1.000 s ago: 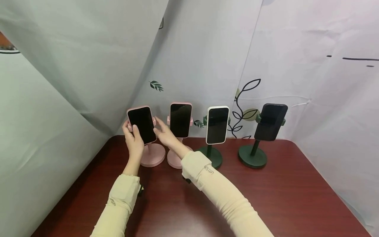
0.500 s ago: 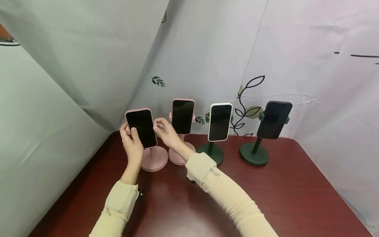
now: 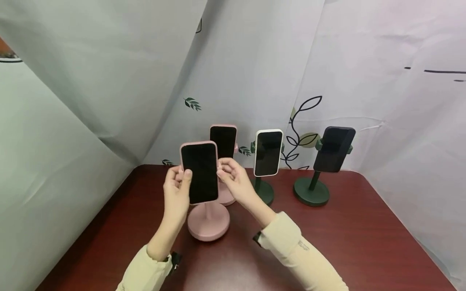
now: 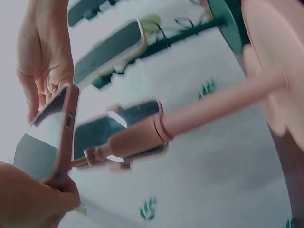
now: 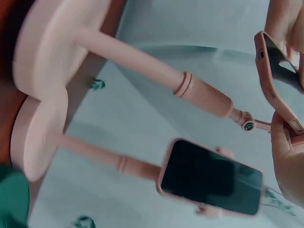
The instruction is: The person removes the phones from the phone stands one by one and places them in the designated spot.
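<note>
A phone in a pink case [image 3: 200, 173] sits in the clamp of a pink phone stand [image 3: 208, 222], facing me nearly upright. My left hand [image 3: 176, 202] grips the phone and clamp at the left side, thumb over the screen's edge and fingers curled behind. At the right side, my right hand [image 3: 238, 184] pinches the clamp arm between thumb and fingers. From below, the left wrist view shows the stand's pole [image 4: 209, 111] and ribbed collar. In the right wrist view a small ball joint [image 5: 248, 124] links the pole to the back of the holder.
Behind it, partly hidden, stands a second pink stand with a phone [image 3: 223, 137]. Further right are a white-cased phone [image 3: 268, 153] and a dark phone [image 3: 334, 149], both on green stands. The red-brown table [image 3: 346, 234] meets fabric walls at back and sides.
Both hands have brought the left pink stand and its phone toward me and to the right, in front of the second pink stand. The right hand's fingers have closed onto the clamp arm.
</note>
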{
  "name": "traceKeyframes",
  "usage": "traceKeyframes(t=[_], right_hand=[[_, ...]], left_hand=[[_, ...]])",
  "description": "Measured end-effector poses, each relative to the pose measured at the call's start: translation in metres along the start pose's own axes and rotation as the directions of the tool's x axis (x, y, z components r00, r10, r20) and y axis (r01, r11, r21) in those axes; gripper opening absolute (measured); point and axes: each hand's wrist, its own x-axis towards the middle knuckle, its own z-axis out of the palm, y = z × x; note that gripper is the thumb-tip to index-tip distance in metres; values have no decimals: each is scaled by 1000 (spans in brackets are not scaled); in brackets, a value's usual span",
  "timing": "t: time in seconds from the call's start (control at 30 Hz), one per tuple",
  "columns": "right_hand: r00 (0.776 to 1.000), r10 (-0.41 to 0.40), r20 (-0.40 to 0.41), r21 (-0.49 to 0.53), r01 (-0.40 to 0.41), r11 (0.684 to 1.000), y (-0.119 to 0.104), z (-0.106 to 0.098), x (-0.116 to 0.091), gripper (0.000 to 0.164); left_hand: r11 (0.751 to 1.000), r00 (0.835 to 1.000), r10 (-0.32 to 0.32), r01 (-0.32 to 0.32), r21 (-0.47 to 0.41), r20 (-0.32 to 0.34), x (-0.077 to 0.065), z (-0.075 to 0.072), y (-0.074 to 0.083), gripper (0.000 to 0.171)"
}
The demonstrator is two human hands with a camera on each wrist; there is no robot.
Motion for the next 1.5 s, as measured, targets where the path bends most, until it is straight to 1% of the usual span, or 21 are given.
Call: traceKeyframes(t=[0.17, 0.27, 0.43, 0.5, 0.63, 0.8, 0.97, 1.03, 1.07, 1.1, 1.13, 1.17, 1.2, 1.23, 1.27, 1.3, 1.33, 1.37, 1.4, 1.47, 1.5], right_hand=[[998, -61, -22, -81, 59, 995, -14, -23, -34, 18], [995, -99, -26, -122, 95, 988, -19, -37, -52, 18], [987, -160, -28, -155, 154, 976, -25, -61, -74, 19], [985, -172, -23, -154, 166, 974, -26, -69, -80, 19], [982, -190, -16, -177, 184, 967, -27, -82, -87, 20], [980, -197, -26, -206, 188, 960, -26, -93, -96, 18], [985, -172, -24, -163, 166, 973, -23, -100, -100, 27], [984, -178, -3, -141, 175, 974, -24, -102, -99, 30], [984, -177, 9, -142, 176, 974, -26, -103, -99, 32], [985, -172, 14, -163, 172, 971, -28, -104, -99, 35], [987, -160, 18, -187, 161, 969, -31, -104, -99, 38], [988, -156, 16, -211, 156, 965, -34, -104, -99, 42], [988, -153, 9, -245, 150, 958, -37, -103, -99, 47], [988, -157, 0, -292, 150, 945, -41, -101, -98, 51], [986, -167, -14, -364, 150, 919, -44, -99, -98, 53], [980, -196, -29, -439, 164, 883, -46, -96, -98, 52], [971, -236, -40, -507, 184, 842, -48, -92, -96, 50], [954, -296, -47, -577, 216, 788, -49, -88, -95, 48], [933, -357, -51, -647, 241, 723, -50, -84, -93, 48], [878, -475, -52, -763, 272, 586, -51, -76, -89, 51], [853, -518, -53, -800, 274, 533, -52, -71, -87, 52]], left_hand=[[996, 993, -9, 20, -89, 119, -22, 17, -5, 7], [997, 982, 20, -5, -80, 188, -32, 26, -7, 8], [997, 940, 81, -82, -13, 331, -42, 38, -5, 16], [997, 924, 82, -81, -20, 373, -43, 42, -5, 21], [997, 906, 59, -31, -73, 418, -44, 50, -7, 28], [995, 876, 45, 3, -99, 481, -47, 57, -10, 30], [999, 858, 11, 14, -45, 513, -44, 62, -7, 29], [999, 847, 8, -32, 35, 532, -41, 62, -6, 29], [991, 838, 33, -100, 94, 545, -39, 61, -5, 29], [963, 817, 103, -225, 149, 568, -37, 60, -5, 27], [905, 783, 200, -379, 196, 589, -34, 59, -5, 26], [812, 736, 306, -533, 238, 604, -30, 59, -6, 29], [694, 678, 411, -666, 273, 610, -27, 58, -7, 34], [563, 610, 511, -770, 300, 605, -23, 58, -9, 40], [437, 540, 597, -839, 324, 594, -20, 57, -10, 46], [338, 477, 659, -878, 338, 582, -17, 57, -11, 51], [298, 449, 679, -892, 341, 581, -15, 58, -12, 51], [289, 443, 679, -894, 342, 586, -14, 57, -13, 51], [291, 446, 671, -893, 342, 592, -13, 57, -14, 52], [324, 460, 646, -888, 327, 609, -12, 58, -15, 53], [344, 469, 631, -883, 319, 618, -12, 58, -16, 53]])
